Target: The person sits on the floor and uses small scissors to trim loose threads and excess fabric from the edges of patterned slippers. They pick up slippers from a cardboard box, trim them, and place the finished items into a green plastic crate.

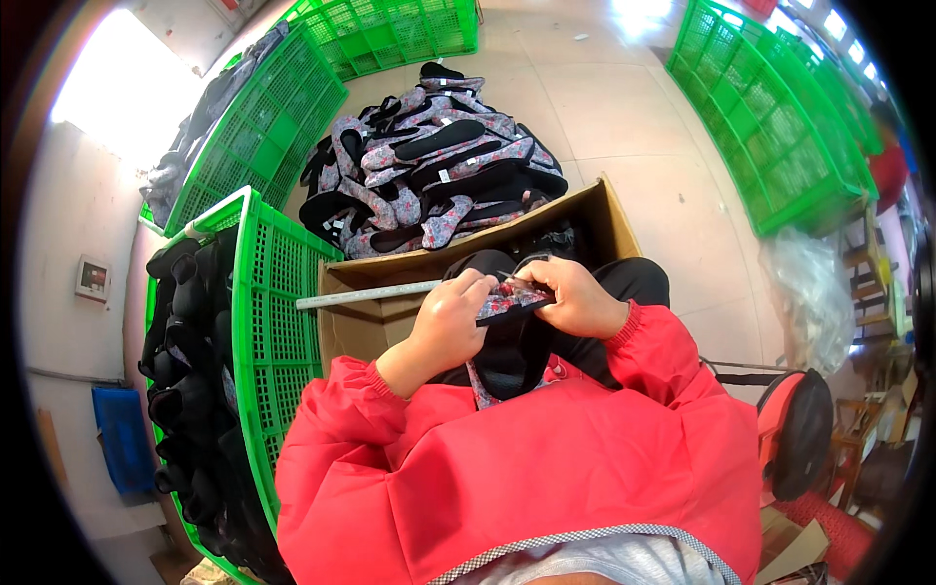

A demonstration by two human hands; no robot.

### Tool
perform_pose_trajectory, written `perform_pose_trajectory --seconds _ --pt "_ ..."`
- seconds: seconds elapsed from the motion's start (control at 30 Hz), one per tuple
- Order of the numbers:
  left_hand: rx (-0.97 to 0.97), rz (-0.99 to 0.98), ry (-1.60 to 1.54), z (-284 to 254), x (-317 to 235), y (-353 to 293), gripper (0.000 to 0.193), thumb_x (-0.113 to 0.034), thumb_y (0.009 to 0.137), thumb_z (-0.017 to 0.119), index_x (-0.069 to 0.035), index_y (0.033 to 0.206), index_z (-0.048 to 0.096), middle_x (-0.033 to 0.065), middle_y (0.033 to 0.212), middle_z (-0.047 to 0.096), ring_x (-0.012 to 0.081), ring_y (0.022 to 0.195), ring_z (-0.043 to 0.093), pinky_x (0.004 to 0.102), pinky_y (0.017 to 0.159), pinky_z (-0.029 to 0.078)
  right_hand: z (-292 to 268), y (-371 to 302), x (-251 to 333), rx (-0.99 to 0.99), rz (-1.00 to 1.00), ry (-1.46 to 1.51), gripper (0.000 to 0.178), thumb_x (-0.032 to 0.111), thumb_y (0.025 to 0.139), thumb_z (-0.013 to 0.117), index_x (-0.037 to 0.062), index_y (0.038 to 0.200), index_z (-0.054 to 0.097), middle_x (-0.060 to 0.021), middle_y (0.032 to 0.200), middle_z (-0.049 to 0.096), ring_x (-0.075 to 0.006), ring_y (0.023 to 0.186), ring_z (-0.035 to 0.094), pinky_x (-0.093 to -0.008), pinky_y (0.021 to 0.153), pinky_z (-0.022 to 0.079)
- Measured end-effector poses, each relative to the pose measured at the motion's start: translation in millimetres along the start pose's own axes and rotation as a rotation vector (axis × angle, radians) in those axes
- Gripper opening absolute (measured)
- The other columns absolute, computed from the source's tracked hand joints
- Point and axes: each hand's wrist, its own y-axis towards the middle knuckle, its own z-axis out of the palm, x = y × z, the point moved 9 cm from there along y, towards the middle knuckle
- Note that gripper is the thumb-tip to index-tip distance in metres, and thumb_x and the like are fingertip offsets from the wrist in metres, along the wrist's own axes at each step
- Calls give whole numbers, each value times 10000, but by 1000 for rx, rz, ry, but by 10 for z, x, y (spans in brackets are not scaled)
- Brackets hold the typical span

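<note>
Crate (245, 322), green, at left; left grip (448, 317) pinches left edge of floral-and-black slipper (509, 305); slipper sits between grips, over black trousers (636, 281), long axis seemingly running toward red jacket (565, 458); right grip (580, 298) pinches right edge; neither nearer, both touching.

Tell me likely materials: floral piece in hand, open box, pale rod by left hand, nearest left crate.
Floral piece: probably fabric, matte print; it puckers softly.
Open box: looks like cardboard, dull brown, flat thin walls.
Pale rod: metal or plastic, unclear; straight, greyish, light sheen.
Green crate: likely moulded plastic, slightly glossy, with regular lattice openings.
</note>
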Motion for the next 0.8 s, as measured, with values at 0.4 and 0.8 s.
perform_pose_trajectory --seconds 0.4,0.8 --pt "85 -835 -1817 511 164 -656 251 -163 1024 578 7 1206 609 61 1093 690 132 963 657 282 883 539 654 -251 -302 353 476 1172 236 79 935 654 92 1166 607 70 882 595 10 655 457 -168 546 340" --pt "111 -776 -2215 929 -7 -566 490 -339 947 685 -64 1332 561 46 1267 650 218 1122 630 379 1010 486 1007 -248 -793 -15 432 1149 148 94 985 593 43 1115 643 -3 1027 669 -92 914 627 -250 841 519"
